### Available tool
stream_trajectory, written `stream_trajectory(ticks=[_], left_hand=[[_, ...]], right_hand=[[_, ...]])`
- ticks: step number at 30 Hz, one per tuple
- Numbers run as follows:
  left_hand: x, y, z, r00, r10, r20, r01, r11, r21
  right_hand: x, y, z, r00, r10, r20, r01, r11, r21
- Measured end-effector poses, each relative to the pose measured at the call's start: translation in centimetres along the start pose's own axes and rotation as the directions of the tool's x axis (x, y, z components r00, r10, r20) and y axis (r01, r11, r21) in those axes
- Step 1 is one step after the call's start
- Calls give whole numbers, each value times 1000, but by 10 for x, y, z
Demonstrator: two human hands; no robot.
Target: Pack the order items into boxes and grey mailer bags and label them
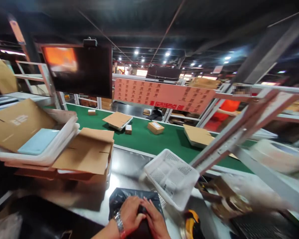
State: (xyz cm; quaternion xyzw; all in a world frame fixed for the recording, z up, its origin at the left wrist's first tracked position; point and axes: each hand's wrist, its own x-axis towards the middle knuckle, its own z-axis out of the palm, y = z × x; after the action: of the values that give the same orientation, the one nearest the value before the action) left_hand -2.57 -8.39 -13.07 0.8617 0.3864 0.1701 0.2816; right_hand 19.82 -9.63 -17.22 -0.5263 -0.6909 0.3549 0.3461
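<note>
A black plastic bag lies on the metal bench below me, its surface creased and shiny. My left hand, with a metal-band watch at the wrist, is closed with its fingers curled over a dark part of the bag. Right beside it, my right hand grips the same bag, fingertips close to the left hand's knuckles. Whatever is inside the bag is hidden. A white perforated basket sits just ahead, to the right of the bag. Near my right hand is a yellow-and-black tape dispenser, blurred.
Beyond the bench runs a green conveyor belt carrying small boxes and trays topped with cardboard. Stacked cartons and white trays stand at left, below a monitor. A slanted metal post rises at right; a person in orange is beyond.
</note>
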Motion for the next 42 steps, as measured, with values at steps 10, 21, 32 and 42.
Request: stream_trajectory(ticks=[10, 21, 32, 42], left_hand=[[-99, -80, 1, 878, -379, -293, 388, 921, -29], [32, -39, -33, 980, 31, 196, -84, 959, 270], [27, -20, 4, 1000, -27, -15, 31, 913, 406], [-5, 39, 64, 928, -233, -290, 318, 902, 291]], right_hand=[[-2, -32, 5, 996, 54, -69, -49, 996, 74], [-53, -36, 29, 861, 230, -453, -253, 967, 10], [-6, -83, 23, 909, 332, -251, -409, 819, -401], [9, -69, -2, 937, 336, -101, -350, 916, -198]])
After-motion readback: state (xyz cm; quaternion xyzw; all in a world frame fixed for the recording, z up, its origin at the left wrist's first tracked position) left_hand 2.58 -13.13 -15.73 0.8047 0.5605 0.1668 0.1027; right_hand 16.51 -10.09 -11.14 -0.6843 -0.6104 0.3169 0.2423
